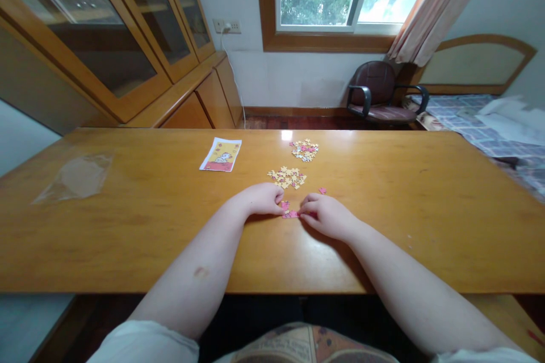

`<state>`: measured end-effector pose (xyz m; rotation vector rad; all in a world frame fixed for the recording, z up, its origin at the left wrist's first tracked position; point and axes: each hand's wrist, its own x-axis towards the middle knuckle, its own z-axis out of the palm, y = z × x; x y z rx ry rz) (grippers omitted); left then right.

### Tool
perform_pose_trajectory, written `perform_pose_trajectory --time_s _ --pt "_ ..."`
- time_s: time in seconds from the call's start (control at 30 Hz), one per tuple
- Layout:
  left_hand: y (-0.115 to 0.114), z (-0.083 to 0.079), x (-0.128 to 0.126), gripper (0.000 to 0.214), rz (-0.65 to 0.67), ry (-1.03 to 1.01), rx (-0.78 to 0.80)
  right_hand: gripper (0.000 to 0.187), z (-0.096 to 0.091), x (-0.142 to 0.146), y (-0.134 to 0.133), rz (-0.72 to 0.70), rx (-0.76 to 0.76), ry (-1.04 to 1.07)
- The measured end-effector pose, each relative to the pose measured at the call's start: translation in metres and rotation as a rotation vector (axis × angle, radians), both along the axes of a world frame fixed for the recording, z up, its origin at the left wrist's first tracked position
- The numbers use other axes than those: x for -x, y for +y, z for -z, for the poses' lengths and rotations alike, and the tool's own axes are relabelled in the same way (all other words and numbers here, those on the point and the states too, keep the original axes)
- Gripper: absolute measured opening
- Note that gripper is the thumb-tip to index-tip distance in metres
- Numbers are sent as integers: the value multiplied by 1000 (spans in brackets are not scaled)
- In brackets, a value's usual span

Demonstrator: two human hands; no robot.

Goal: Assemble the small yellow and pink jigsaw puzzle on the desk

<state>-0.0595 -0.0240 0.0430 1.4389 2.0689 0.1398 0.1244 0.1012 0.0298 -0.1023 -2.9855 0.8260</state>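
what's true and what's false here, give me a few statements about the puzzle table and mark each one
1. The left hand and the right hand both touch the pink pieces on the table. True.
2. The picture card lies to the right of the right hand. False: it lies on the left side, beyond the left hand.
3. Two loose piles lie beyond the hands, a nearer pile and a farther pile. True.
4. The clear plastic bag lies on top of the picture card. False: it lies by itself near the table's left end, well apart from the card.
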Motion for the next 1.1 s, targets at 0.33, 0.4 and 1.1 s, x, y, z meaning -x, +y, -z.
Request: perform_pose_trajectory --time_s 0.33,0.4,1.1 --pt "-1 -6 -4 25 -30 -109 -84 22 -6 -6 52 655 -136 -107" --pt "-1 -6 -6 25 -36 -97 -95 23 -4 -5 53 645 -141 -137" --pt "2 3 2 37 -29 -58 -12 8 2 -4 46 427 -85 -177"
